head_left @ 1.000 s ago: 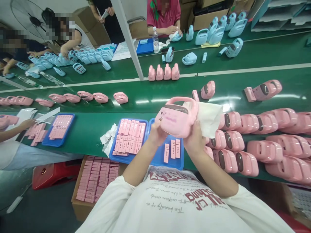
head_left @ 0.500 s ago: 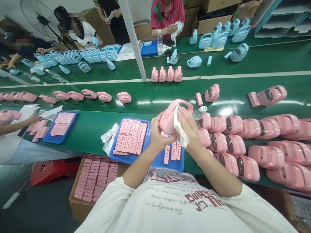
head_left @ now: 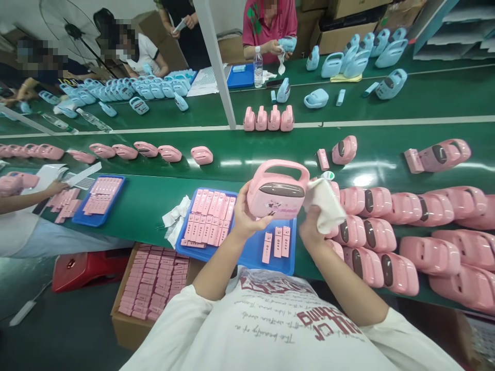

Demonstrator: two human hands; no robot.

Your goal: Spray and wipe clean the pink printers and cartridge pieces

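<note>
– While the left hand [head_left: 245,212] holds the pink handled case [head_left: 276,203] up, what crowds around it?
– Two blue trays sit side by side along the near edge of the table [head_left: 147,206]. The left tray [head_left: 212,252] is full of slim pink pieces [head_left: 212,233]; the right tray [head_left: 249,252] has three, towards its right edge. The case is above this tray's far edge
– Anything in the way?
– Rows of pink cases [head_left: 410,206] pack the table's right side, just beside the right hand [head_left: 311,226], and a bottle cap [head_left: 328,175] shows behind the white cloth [head_left: 328,203]. Crumpled cloth [head_left: 177,217] lies left of the left tray, and below the near edge stands a carton [head_left: 127,332] of pink pieces
– And the hands?
– Both forearms reach out over the near edge. The left cradles the case's left end, thumb along the lower front, other fingers mostly hidden. The right has its fingers bunched around the cloth; whether that touches the case, I can't tell
</note>
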